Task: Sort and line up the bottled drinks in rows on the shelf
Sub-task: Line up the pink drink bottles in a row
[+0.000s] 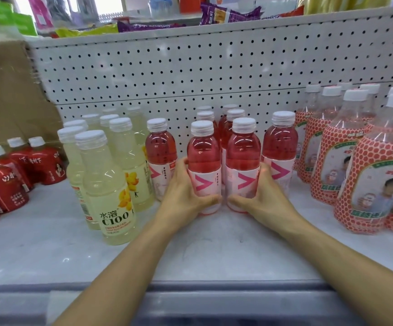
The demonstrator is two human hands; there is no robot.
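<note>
Several pink drink bottles with white caps stand mid-shelf in two short rows. My left hand (184, 191) curls round the front left pink bottle (203, 154); my right hand (262, 194) curls round the front right pink bottle (243, 151). Both bottles stand upright side by side, nearly touching. Single pink bottles stand apart on either side: one on the left (160, 147), one on the right (280, 140). Pale yellow C100 bottles (107, 189) stand in rows to the left.
Red-labelled small bottles (5, 180) crowd the far left. Large orange-dotted bottles (364, 165) fill the right. The white shelf (214, 252) ends in a grey front edge. A pegboard back panel (167, 74) and a cardboard box (9, 95) stand behind.
</note>
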